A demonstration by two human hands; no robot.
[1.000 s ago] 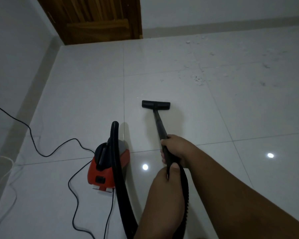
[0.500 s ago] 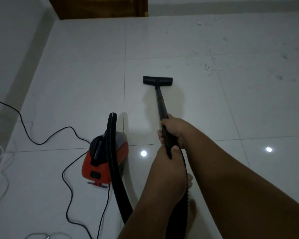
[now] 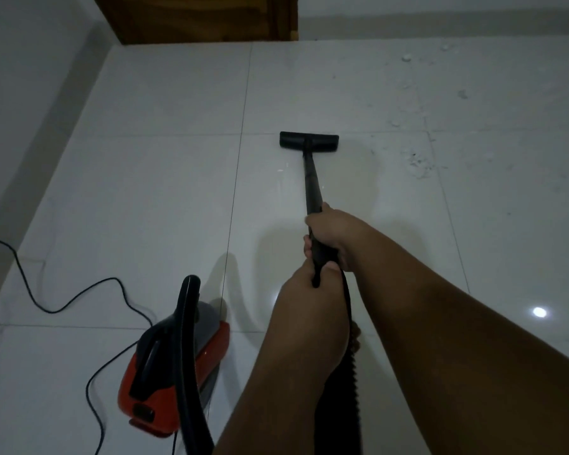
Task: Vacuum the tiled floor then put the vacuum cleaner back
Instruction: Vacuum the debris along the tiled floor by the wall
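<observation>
Both your hands grip the wand [image 3: 312, 188], right hand [image 3: 334, 233] ahead, left hand [image 3: 309, 303] behind, arms outstretched; your left forearm hides part of the hose [image 3: 186, 339].

Glossy white tiled floor [image 3: 165, 198], thin dark grout lines. Ceiling-light glare spot [image 3: 539, 312] at right. Pale wall [image 3: 23, 77] on left with grey skirting [image 3: 51, 133]. Brown wooden door [image 3: 204, 18] at top. Dim lighting overall.
</observation>
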